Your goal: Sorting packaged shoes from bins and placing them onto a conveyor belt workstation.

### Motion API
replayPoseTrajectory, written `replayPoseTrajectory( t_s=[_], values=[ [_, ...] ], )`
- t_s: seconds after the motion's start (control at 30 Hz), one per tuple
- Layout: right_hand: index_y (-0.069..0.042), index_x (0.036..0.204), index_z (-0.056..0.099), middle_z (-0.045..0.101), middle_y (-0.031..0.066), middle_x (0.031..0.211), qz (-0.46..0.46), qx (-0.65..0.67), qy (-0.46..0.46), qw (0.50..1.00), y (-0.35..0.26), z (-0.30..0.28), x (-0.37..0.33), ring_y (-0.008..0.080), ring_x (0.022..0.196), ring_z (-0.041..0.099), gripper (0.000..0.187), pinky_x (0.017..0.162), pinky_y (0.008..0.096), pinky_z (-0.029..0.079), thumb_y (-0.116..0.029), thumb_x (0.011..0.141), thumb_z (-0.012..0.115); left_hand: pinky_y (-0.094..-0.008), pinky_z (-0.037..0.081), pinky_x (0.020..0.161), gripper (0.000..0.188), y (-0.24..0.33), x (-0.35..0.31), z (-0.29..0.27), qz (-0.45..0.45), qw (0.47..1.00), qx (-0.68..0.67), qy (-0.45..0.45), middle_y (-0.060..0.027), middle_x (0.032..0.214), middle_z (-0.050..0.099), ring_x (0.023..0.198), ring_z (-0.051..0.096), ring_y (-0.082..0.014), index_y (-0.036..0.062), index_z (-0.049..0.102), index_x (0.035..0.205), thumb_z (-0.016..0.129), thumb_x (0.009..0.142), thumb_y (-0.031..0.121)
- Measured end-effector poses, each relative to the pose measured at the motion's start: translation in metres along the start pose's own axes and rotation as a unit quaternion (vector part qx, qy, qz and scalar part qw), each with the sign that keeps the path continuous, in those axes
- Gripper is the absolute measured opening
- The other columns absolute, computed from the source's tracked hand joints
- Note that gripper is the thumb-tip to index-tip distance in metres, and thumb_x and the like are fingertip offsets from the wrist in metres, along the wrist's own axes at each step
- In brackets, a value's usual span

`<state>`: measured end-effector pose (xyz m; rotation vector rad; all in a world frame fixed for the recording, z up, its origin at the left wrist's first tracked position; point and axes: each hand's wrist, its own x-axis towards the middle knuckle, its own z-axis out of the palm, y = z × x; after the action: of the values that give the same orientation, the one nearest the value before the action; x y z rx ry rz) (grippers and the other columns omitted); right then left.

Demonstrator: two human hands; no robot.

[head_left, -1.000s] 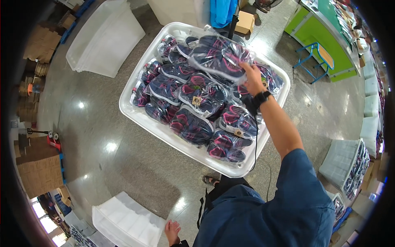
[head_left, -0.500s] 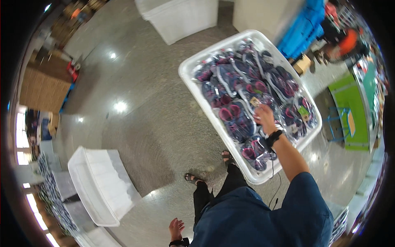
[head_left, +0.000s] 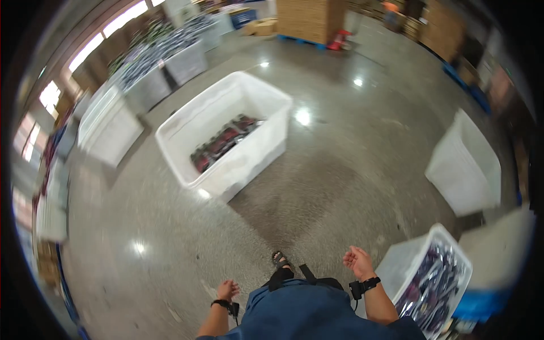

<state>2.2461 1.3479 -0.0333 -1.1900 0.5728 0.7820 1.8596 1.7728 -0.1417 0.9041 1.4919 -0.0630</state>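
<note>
Bagged shoes (head_left: 433, 283), qty. unclear, lie in white bin (head_left: 399, 262) R of nearer R grip (head_left: 358, 262), bin's long axis approx. fore-aft; L grip (head_left: 228, 290) farther, both empty w/ fingers loosely curled.

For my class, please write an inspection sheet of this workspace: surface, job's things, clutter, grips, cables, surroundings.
Surface: glossy grey floor with reflections.
Job's things: plastic-wrapped dark shoes inside the white plastic tub at lower right.
Clutter: brown cardboard stack on a blue pallet.
Grips: left grip and right grip, bare hands, both empty; right one nearer the tub.
Cables: thin black cord below the black right-wrist device.
Surroundings: large white plastic bin holding blurred dark-and-red items.
</note>
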Motion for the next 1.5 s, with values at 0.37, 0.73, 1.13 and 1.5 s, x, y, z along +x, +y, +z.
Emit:
replayPoseTrajectory(
  t_s=[0.37, 0.73, 1.13, 1.5],
  values=[
    [-0.008, 0.112, 0.063, 0.066, 0.0035, 0.09, -0.02, -0.334, -0.068, 0.94, -0.123, 0.204, 0.154, 0.015, 0.08, 0.067, 0.023, 0.071, 0.0337, 0.058, -0.028, 0.101, 0.064, -0.0326, 0.056, 0.072, 0.033, 0.068, 0.01, -0.031, 0.001, 0.951, -0.274, 0.145, -0.008, 0.101, 0.069, 0.083, 0.067, -0.0175, 0.0038, 0.057, 0.129, 0.058, 0.103, 0.024],
    [-0.007, 0.113, 0.064, 0.064, 0.0013, 0.086, -0.076, -0.495, -0.068, 0.863, -0.291, 0.416, 0.428, 0.0111, 0.073, 0.062, 0.023, 0.063, 0.0282, 0.053, -0.023, 0.097, 0.067, -0.0309, 0.055, 0.073, 0.034, 0.258, 0.096, 0.052, 0.006, 0.951, -0.282, 0.126, -0.0064, 0.102, 0.071, 0.086, 0.068, -0.0163, 0.0061, 0.059, 0.128, 0.062, 0.102, 0.028],
    [0.007, 0.149, 0.041, 0.048, 0.0292, 0.15, -0.185, -0.744, 0.033, 0.641, -0.401, 0.637, 0.807, 0.0379, 0.139, 0.048, 0.083, 0.115, 0.045, 0.038, -0.04, 0.089, 0.074, -0.0407, 0.051, 0.097, 0.051, 0.507, 0.274, 0.197, -0.14, 0.871, -0.466, 0.073, -0.0148, 0.135, 0.057, 0.117, 0.059, -0.0251, 0.0074, 0.052, 0.138, 0.062, 0.102, 0.041],
    [0.016, 0.117, 0.064, 0.071, 0.0202, 0.107, -0.077, -0.689, 0.005, 0.72, -0.425, 0.686, 0.846, 0.0291, 0.093, 0.068, 0.081, 0.084, 0.0441, 0.055, -0.057, 0.085, 0.074, -0.0494, 0.039, 0.117, 0.055, 0.529, 0.313, 0.225, -0.036, 0.659, -0.746, 0.094, -0.0148, 0.148, 0.051, 0.137, 0.049, -0.0325, 0.0032, 0.042, 0.149, 0.049, 0.107, 0.039]
  ],
)
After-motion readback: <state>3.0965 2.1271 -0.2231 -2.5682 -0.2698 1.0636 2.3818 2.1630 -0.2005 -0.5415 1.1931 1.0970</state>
